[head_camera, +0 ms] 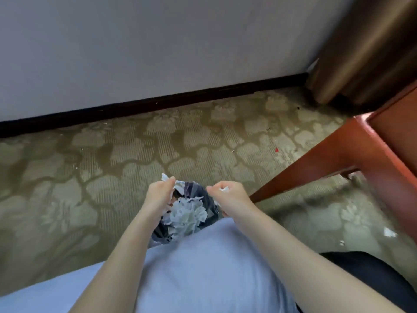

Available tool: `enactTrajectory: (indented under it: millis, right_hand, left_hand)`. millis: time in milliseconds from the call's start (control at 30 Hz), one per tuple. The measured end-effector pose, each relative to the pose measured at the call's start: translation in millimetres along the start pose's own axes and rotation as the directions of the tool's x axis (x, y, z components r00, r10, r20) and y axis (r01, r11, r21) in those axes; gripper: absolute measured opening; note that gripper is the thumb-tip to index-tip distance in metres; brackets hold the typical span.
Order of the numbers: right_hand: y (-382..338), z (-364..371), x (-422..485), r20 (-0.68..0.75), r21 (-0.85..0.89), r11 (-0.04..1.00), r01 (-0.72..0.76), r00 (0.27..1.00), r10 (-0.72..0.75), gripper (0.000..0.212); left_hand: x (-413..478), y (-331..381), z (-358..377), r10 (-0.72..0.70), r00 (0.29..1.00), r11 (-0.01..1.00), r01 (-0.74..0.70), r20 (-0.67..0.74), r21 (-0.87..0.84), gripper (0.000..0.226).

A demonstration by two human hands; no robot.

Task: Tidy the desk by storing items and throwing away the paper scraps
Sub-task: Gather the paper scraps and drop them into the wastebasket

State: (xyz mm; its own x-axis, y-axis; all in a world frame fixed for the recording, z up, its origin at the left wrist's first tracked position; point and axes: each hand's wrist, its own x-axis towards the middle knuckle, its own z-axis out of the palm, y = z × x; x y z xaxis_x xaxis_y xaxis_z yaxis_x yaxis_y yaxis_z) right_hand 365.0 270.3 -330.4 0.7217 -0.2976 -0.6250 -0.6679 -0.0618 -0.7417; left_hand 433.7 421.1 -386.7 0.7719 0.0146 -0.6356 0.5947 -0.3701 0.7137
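A small bin lined with a dark plastic bag (211,203) stands on the carpet just in front of my body. Crumpled white paper scraps (187,214) fill it. My left hand (159,193) hovers over the bin's left rim and grips white paper scraps (165,177) that stick out above its fingers. My right hand (228,195) is over the bin's right rim, with a small white paper scrap (224,189) held in its curled fingers. My pale blue shirt hides the near part of the bin.
The reddish wooden desk (352,152) juts in from the right, its corner close to my right hand. A brown curtain (365,48) hangs at the back right. A white wall with a dark skirting board (158,103) runs behind. Small white scraps (390,232) lie on the patterned carpet at right.
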Motion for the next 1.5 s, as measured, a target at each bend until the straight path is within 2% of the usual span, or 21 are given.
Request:
enactTrajectory:
  millis: [167,267,367,433,533,633,733,867,933,1000,1100,1267,1367,1500]
  right_hand:
    - [22,46,45,0.023,-0.052,0.991,-0.12,0.992,0.121,0.031]
    - [37,67,63,0.051,-0.085,0.983,-0.166,0.984,0.171,0.034]
    - [45,83,75,0.091,-0.148,0.966,-0.213,0.969,0.228,0.023]
    - [48,89,80,0.144,-0.132,0.958,-0.256,0.951,0.274,0.018]
    - [53,90,81,0.244,-0.121,0.951,-0.286,0.919,0.308,0.004]
    - [55,80,80,0.305,-0.203,0.943,-0.265,0.898,0.318,0.031]
    - [55,64,77,0.324,-0.206,0.951,-0.232,0.9,0.29,0.034]
    - [56,40,69,0.236,-0.234,0.954,-0.186,0.941,0.242,0.032]
    - [55,27,59,0.179,-0.233,0.959,-0.16,0.962,0.204,0.029]
    - [52,11,47,0.154,-0.201,0.971,-0.131,0.974,0.164,0.026]
    - [46,-15,25,0.117,-0.134,0.986,-0.095,0.987,0.111,0.024]
    - [35,-57,-10,0.054,-0.085,0.996,-0.038,0.998,0.043,0.013]
    - [23,-85,-36,0.048,-0.073,0.997,0.022,0.999,-0.018,0.012]
    - [3,-123,-83,0.031,-0.087,0.987,0.132,0.991,-0.13,0.013]
  left_hand:
    - [30,-26,3,-0.006,1.0,0.998,0.005,0.011,0.068,0.047]
    - [34,-31,8,-0.052,0.997,0.999,0.052,-0.051,0.006,0.049]
    - [46,-44,11,-0.122,0.989,0.993,0.12,-0.088,-0.021,0.048]
    - [53,-54,12,-0.156,0.982,0.988,0.155,-0.103,-0.016,0.046]
    - [59,-67,12,-0.178,0.974,0.975,0.194,-0.141,0.108,0.039]
    - [59,-75,11,-0.182,0.98,0.936,0.199,-0.087,0.289,0.037]
    - [62,-75,12,-0.189,0.982,0.888,0.174,-0.006,0.425,0.029]
    - [59,-71,12,-0.15,0.985,0.833,0.083,0.08,0.547,0.03]
    - [51,-66,9,-0.143,0.983,0.76,0.032,0.119,0.649,0.015]
    - [40,-58,5,-0.128,0.978,0.701,-0.027,0.164,0.712,0.02]
    - [17,-36,4,-0.033,0.957,0.716,-0.178,0.288,0.674,0.036]
    - [-35,16,7,0.164,0.884,0.713,-0.413,0.438,0.567,0.033]
    - [-69,44,4,0.266,0.833,0.622,-0.533,0.485,0.573,0.033]
    - [-119,82,4,0.324,0.75,0.505,-0.653,0.577,0.565,0.032]
